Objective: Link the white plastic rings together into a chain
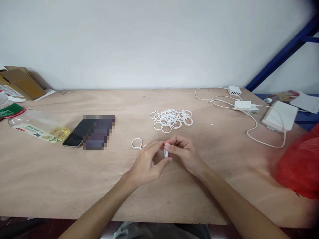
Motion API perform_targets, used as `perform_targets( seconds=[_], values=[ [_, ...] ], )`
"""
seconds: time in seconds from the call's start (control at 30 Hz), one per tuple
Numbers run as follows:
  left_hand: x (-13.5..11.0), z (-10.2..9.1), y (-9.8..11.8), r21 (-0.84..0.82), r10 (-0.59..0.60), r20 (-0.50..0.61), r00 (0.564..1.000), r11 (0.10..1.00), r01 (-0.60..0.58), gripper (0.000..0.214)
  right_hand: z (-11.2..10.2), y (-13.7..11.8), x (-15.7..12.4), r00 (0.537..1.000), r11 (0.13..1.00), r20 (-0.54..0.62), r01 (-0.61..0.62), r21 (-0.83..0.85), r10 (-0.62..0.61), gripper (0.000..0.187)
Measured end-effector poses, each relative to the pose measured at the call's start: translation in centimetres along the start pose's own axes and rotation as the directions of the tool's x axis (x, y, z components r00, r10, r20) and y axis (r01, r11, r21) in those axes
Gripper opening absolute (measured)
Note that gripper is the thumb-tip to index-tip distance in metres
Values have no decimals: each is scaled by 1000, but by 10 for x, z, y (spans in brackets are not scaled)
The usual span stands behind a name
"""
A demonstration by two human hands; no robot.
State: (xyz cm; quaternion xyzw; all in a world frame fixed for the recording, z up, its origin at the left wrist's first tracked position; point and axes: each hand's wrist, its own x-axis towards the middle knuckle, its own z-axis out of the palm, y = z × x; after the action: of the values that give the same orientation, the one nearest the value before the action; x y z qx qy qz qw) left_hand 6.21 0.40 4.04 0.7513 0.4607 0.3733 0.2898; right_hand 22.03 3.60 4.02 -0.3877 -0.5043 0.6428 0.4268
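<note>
Between the fingertips of both hands is a white plastic ring (166, 152), seen nearly edge-on, so much of its shape is hidden. My left hand (149, 162) pinches it from the left, thumb below and fingers above. From the right, my right hand (185, 154) grips it with thumb and bent fingers. Just left of my left hand lies another white ring (137, 143) with a small stem, partly covered by the fingers. Beyond both hands, a loose pile of white rings (170, 119) rests on the wooden table (99, 186).
On the left are a plastic bottle (32, 124) lying on its side, a phone (77, 132) and an open cardboard box (21, 81). To the right, white chargers (242, 105) with looping cables, a white box (280, 116) and a red plastic bag (301, 162) sit along the table.
</note>
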Motion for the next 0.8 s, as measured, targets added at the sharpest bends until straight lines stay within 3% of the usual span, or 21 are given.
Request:
perform_targets(
  seconds=[0.4, 0.5, 0.57, 0.67, 0.73, 0.8],
  values=[
    [1, -2, 3, -111, -3, 5, 1000, 994, 3, 14, 1, -2, -3, 999, 1000, 31, 14, 25, -14, 21],
    [2, -5, 2, -44, -12, 10, 1000, 999, 13, 18, -1, -3, 1, 999, 999, 34, 26, -24, -25, 21],
    [4, -10, -2, 81, -6, -18, 1000, 997, 8, 25, -5, 0, 6, 993, 979, -59, 90, -182, -103, 24],
    [5, -18, -10, 321, 9, -42, 999, 947, 5, 31, -15, 9, 13, 932, 799, -179, 159, -580, -315, 23],
    [4, -23, -14, 444, -17, -4, 1000, 896, 17, 32, -21, 17, 17, 910, 582, -123, 146, -800, -397, 29],
    [3, -25, -16, 522, -68, 43, 997, 852, 35, 33, -24, 23, 20, 920, 382, -43, 119, -917, -390, 34]
  ],
)
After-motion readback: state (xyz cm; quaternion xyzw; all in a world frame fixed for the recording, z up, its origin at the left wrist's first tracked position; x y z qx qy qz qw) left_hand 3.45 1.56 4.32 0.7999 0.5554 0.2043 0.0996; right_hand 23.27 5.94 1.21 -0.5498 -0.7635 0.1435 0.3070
